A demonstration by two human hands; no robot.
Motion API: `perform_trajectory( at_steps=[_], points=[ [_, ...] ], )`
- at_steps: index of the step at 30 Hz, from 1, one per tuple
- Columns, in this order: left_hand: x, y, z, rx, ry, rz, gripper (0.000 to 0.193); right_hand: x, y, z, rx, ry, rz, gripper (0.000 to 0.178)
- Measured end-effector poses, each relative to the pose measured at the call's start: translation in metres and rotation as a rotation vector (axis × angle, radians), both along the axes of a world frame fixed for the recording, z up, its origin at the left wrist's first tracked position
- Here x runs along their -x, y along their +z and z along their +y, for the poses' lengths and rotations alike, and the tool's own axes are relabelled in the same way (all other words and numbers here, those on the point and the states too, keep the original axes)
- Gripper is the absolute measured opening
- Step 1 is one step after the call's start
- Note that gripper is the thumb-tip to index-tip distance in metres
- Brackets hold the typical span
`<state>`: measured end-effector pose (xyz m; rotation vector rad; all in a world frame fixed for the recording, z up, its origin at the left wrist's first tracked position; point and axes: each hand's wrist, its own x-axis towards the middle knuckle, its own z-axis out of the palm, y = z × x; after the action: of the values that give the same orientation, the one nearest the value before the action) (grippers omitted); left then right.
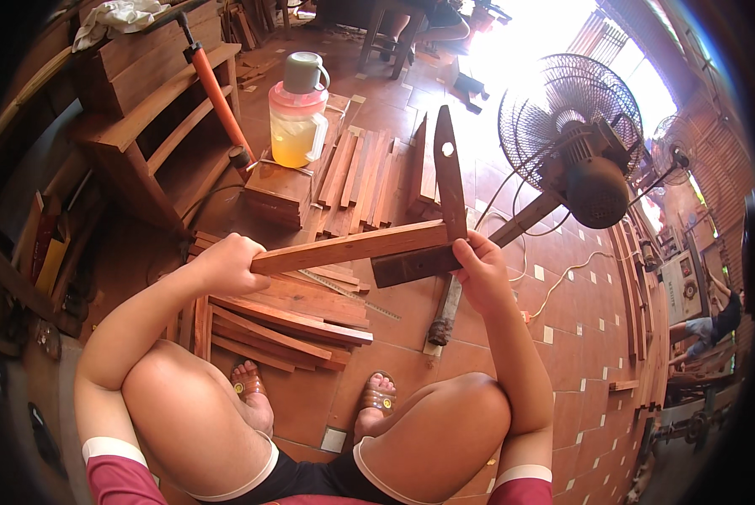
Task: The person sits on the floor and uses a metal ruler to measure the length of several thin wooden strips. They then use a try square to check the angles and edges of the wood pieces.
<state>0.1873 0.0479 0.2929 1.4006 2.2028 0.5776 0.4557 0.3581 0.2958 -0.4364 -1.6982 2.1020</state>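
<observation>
My left hand [234, 265] is closed round the near-left end of a long reddish-brown wooden strip [352, 247], which slopes slightly up to the right over the floor. My right hand [483, 268] pinches the corner of a wooden try square [450, 185], thumb and fingers at its joint. The square's blade, with a round hole in it, points up and away. Its dark stock [411, 266] lies just below the strip. At its right end the strip meets the blade; whether it touches the stock, I cannot tell. Under my left hand lies a pile of wooden strips [289, 307].
A pale ruler [352, 294] lies across the pile. Ahead stand a jug of yellow liquid [291, 139] topped by a grey cup [303, 73], and more strips [360, 181]. A fan [596, 181] is at right, a bench with an orange pump [219, 105] at left. Another person [718, 318] sits far right.
</observation>
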Motion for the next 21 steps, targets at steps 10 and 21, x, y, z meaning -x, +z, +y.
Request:
perform_trajectory(
  at_steps=[10,21],
  points=[
    [-0.003,-0.001,0.003,0.028,0.005,-0.021,0.033,0.0,0.005,-0.001,0.062,0.048,0.02,0.031],
    [-0.007,0.005,0.005,0.07,0.024,-0.029,0.035,-0.002,0.007,-0.001,0.045,0.039,0.01,0.03]
  ],
)
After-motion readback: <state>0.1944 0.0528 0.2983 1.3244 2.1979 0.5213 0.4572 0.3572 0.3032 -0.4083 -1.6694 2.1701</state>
